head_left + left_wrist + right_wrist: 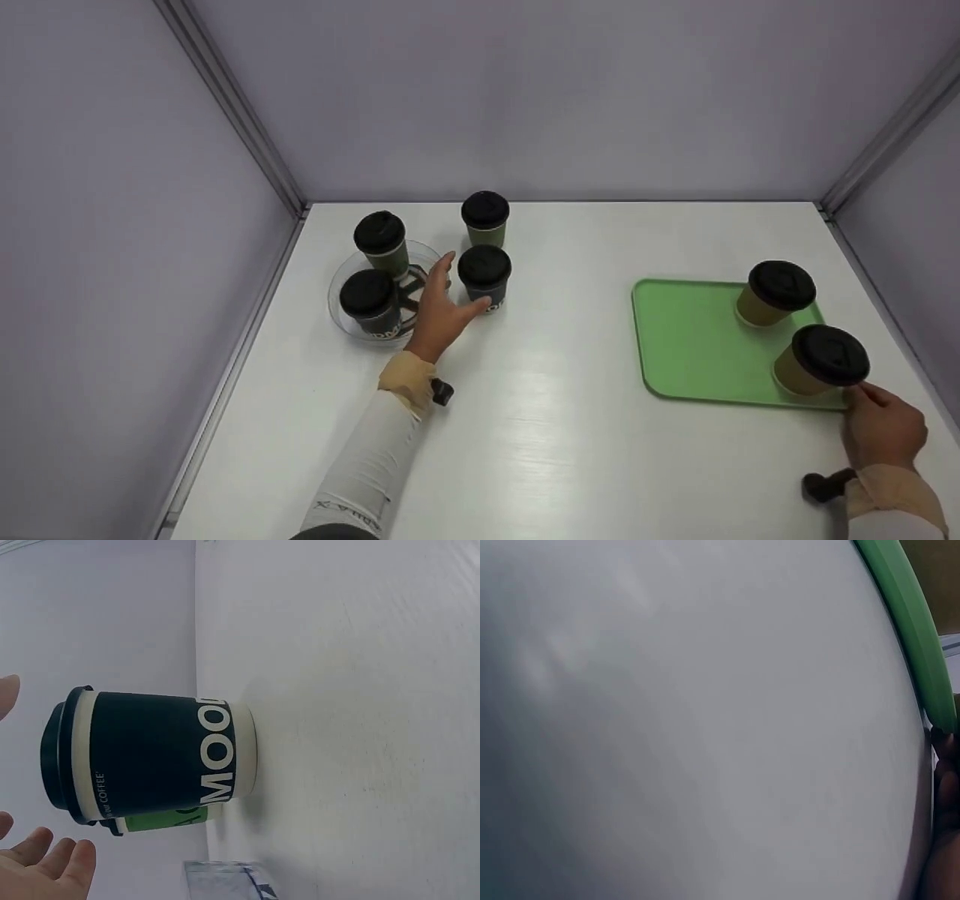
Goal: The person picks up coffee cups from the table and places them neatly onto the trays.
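My left hand (439, 319) has its thumb and fingers spread beside a dark paper cup (484, 277) with a black lid. In the left wrist view, this dark cup (146, 754) stands upright on the table, with gaps between it and the fingers (64, 866). Behind it is a green cup (487, 236), also black-lidded. At the near right corner of a green tray (697, 337), my right hand (885, 424) pinches the rim with curled fingers. Two brown cups with black lids, a far one (757, 309) and a near one (801, 371), stand on the tray's right side.
Left of my left hand lies a clear round dish (337, 322) bearing a green cup (388, 262) and a dark cup (381, 322). Grey panels (525, 105) wall in the white table (525, 435) at the back and both sides.
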The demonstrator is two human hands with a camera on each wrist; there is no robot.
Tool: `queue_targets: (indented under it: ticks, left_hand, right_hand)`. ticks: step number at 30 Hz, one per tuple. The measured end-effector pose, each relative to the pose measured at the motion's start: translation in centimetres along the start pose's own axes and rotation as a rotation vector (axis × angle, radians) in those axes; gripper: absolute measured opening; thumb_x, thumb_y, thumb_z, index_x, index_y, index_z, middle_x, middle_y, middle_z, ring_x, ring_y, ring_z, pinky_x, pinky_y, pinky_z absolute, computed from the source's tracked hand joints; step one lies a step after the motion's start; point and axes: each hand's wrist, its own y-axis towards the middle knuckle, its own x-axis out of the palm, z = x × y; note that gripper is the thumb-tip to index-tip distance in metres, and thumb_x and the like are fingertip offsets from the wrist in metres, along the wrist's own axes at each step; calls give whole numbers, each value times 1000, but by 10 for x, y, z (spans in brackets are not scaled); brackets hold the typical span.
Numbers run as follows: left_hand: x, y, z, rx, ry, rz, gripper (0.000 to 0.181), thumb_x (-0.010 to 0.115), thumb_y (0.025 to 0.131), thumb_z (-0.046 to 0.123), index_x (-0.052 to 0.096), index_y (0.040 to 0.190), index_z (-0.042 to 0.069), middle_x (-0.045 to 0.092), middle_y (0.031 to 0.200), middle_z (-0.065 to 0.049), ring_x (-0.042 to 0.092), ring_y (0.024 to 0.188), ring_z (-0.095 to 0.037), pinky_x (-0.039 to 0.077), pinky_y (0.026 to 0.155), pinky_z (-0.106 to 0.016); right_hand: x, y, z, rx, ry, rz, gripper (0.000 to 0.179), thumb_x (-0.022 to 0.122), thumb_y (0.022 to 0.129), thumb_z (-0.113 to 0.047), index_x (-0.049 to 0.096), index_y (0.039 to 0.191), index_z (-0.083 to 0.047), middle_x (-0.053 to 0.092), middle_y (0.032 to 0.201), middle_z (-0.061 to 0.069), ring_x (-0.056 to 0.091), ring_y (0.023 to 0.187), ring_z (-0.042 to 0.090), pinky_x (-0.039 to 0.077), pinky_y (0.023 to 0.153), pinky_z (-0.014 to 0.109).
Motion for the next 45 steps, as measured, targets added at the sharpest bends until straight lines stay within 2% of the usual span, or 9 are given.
queue_targets:
  ticks: [7,13,18,24,27,31,35,40,45]
  left_hand:
    - [7,17,-13,-52,-64,-19,103,86,75,26,23,153,6,30,153,-15,29,139,-28,31,110,-41]
    - [14,26,-18,-126,-82,-66,108,87,74,29,18,155,13,32,153,-12,30,139,-22,29,111,-42]
    - [19,29,-23,-177,-123,-98,114,88,72,27,12,157,19,37,149,-13,36,135,-23,27,111,-42]
    - [25,30,-29,-163,-110,-76,120,91,68,27,11,157,21,45,140,-11,43,127,-22,31,107,-44]
    - [27,30,-30,-157,-100,-67,121,92,66,30,13,157,20,40,145,-11,39,131,-23,29,109,-44]
    - [31,30,-30,-145,-104,-69,115,91,67,33,20,155,12,31,150,-13,31,137,-24,23,112,-43]
    - [34,29,-29,-157,-127,-74,107,91,68,31,26,151,9,33,148,-11,31,137,-22,22,112,-42]
    - [38,28,-24,-167,-174,-89,105,91,68,24,26,148,9,40,145,-10,36,134,-21,25,111,-40]
    - [44,29,-12,-125,-199,-84,104,91,67,23,25,147,11,42,143,-11,38,132,-22,26,110,-41]
  right_hand:
    - [-1,0,-1,6,9,-1,50,51,97,-37,57,134,-4,65,120,13,45,128,37,33,107,46]
    - [-1,-3,-4,21,19,3,50,51,97,-36,56,135,-5,65,121,11,44,129,36,32,108,46]
    - [0,-4,-2,30,10,1,50,52,97,-37,57,135,-6,66,119,9,45,129,36,32,108,46]
    - [1,-8,-4,26,20,3,50,52,97,-38,58,134,-6,66,118,10,46,127,35,34,106,46]
    - [0,-9,-6,31,23,2,49,51,97,-37,57,135,-6,65,121,12,46,128,36,34,106,46]
    - [0,-8,-5,-1,6,4,49,49,99,-37,56,135,-5,60,128,17,45,128,38,32,107,48]
    - [1,-8,-2,-29,-13,15,48,48,101,-38,57,134,-4,58,129,20,47,126,40,33,107,48]
    - [1,-9,-2,-5,19,23,48,50,100,-37,58,133,-4,62,126,16,47,126,38,34,107,47]
    - [2,-10,-6,13,52,16,48,52,98,-37,57,135,-5,60,129,15,45,128,36,33,108,45]
